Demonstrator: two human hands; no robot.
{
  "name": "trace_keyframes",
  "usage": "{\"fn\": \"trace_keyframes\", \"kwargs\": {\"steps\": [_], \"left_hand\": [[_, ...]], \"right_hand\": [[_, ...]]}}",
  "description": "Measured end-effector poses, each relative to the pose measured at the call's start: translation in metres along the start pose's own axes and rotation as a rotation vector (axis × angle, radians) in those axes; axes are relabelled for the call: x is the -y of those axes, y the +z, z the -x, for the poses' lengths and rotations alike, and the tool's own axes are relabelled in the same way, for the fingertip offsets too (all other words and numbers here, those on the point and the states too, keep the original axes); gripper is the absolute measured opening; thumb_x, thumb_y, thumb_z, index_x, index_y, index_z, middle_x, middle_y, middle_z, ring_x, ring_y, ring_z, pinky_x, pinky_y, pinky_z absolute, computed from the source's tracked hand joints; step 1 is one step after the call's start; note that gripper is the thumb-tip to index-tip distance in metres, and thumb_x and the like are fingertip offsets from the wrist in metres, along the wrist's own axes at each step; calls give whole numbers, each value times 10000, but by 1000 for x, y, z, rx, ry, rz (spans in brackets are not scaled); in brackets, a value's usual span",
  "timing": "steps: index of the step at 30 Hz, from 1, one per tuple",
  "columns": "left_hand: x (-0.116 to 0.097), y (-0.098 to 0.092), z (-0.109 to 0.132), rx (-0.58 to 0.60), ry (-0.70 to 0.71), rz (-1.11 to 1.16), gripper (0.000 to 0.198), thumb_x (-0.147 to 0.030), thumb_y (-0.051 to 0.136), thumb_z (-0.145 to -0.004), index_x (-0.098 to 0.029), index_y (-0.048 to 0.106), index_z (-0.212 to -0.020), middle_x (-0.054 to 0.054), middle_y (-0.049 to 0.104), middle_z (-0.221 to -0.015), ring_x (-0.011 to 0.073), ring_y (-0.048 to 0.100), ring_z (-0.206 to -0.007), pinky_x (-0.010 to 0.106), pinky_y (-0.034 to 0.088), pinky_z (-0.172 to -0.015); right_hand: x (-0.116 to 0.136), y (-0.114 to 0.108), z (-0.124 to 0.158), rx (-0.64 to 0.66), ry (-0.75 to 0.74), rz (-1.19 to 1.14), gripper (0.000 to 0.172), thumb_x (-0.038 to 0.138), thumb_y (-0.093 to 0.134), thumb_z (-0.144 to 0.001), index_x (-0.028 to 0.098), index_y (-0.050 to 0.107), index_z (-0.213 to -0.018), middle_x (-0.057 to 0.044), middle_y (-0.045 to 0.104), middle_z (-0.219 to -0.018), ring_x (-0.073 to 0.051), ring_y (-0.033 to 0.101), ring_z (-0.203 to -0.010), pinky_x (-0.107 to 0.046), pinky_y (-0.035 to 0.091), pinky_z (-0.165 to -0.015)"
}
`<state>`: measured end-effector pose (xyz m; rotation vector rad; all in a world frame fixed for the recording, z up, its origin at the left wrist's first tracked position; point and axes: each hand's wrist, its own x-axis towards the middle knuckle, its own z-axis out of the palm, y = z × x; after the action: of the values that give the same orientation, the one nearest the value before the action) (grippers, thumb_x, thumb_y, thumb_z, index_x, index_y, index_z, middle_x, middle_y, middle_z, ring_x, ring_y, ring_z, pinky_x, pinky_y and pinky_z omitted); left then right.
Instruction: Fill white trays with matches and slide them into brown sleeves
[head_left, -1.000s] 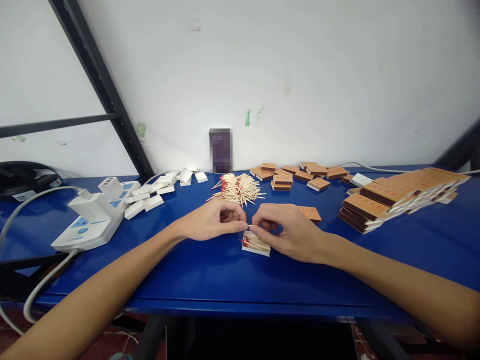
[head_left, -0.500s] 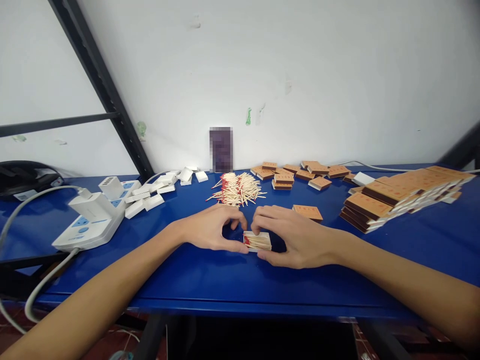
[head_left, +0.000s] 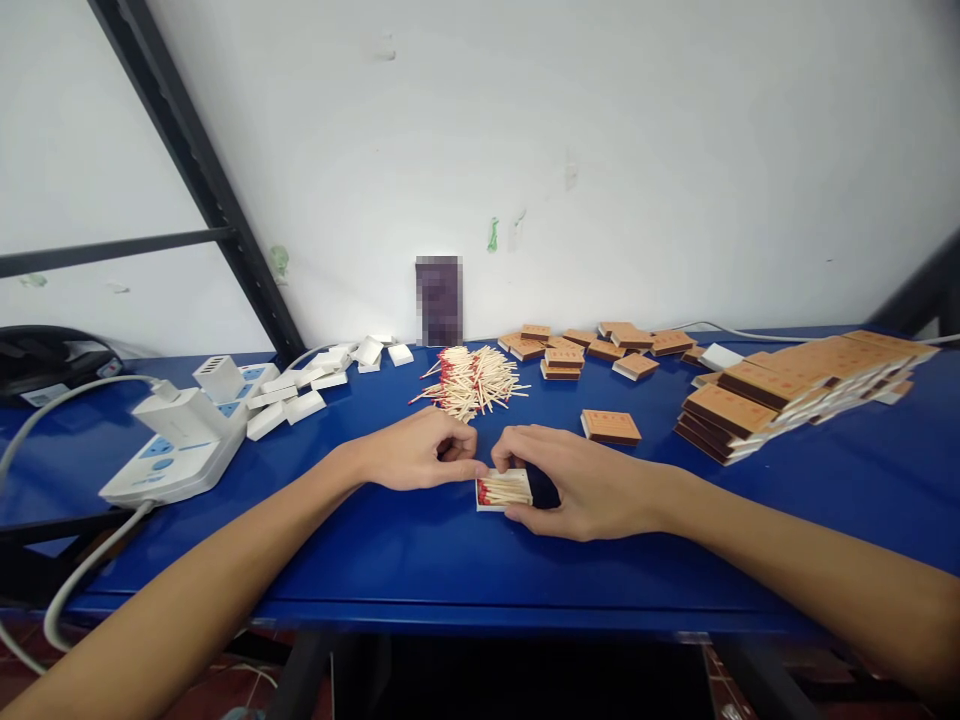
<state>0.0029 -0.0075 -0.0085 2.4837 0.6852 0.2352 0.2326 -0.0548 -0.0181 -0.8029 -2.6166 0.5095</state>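
Note:
A small white matchbox tray [head_left: 493,507] lies on the blue table, filled with red-tipped matches [head_left: 504,491] laid lengthwise, their heads toward the left. My right hand [head_left: 581,485] grips the tray from the right, thumb on the near side and fingers on the far side. At the tray's far left corner is the thumb of my left hand [head_left: 420,450]. Its other fingers are curled loosely, with a gap between them and the thumb, and nothing shows in them. Behind the hands is a heap of loose matches [head_left: 480,378]. One orange-brown matchbox sleeve [head_left: 611,426] lies beyond my right hand.
White empty trays [head_left: 304,405] lie scattered at the back left, beside a power strip [head_left: 161,470] with plugged-in chargers. Several matchbox sleeves [head_left: 634,366] are spread at the back right. A long stack of matchboxes [head_left: 739,408] stands farther right. A pixelated dark panel [head_left: 440,300] leans on the wall.
The tray has shifted slightly left and nearer in view, with my right hand still on it. My left thumb has moved from the tray's near left side to its far left corner.

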Motion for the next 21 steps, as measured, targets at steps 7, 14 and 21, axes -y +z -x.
{"fn": "trace_keyframes", "kwargs": {"steps": [7, 14, 21], "left_hand": [[6, -26, 10, -376, -62, -124, 338, -401, 469, -924, -155, 554, -708, -31, 482, -596, 90, 392, -545, 226, 301, -524], [29, -53, 21, -150, -288, -417, 301, -460, 578, -836, -168, 642, -804, -20, 567, -606, 111, 477, -539, 241, 299, -558], [33, -33, 11, -77, -322, -309, 366, -481, 555, -847, -156, 610, -688, -11, 580, -565, 102, 476, -485, 237, 287, -516]], "right_hand": [[1, -2, -1, -24, -12, 1, 245, 366, 622, -866, 208, 512, -1018, -34, 598, -959, -173, 530, -825, -310, 422, -735], [-10, 0, -4, -132, 47, -7, 185, 346, 394, -998, 201, 508, -1008, -45, 578, -926, -174, 515, -807, -322, 414, -718], [-15, 4, -7, -240, 53, 7, 160, 301, 398, -993, 202, 517, -949, -32, 539, -876, -168, 499, -789, -321, 414, -723]]}}
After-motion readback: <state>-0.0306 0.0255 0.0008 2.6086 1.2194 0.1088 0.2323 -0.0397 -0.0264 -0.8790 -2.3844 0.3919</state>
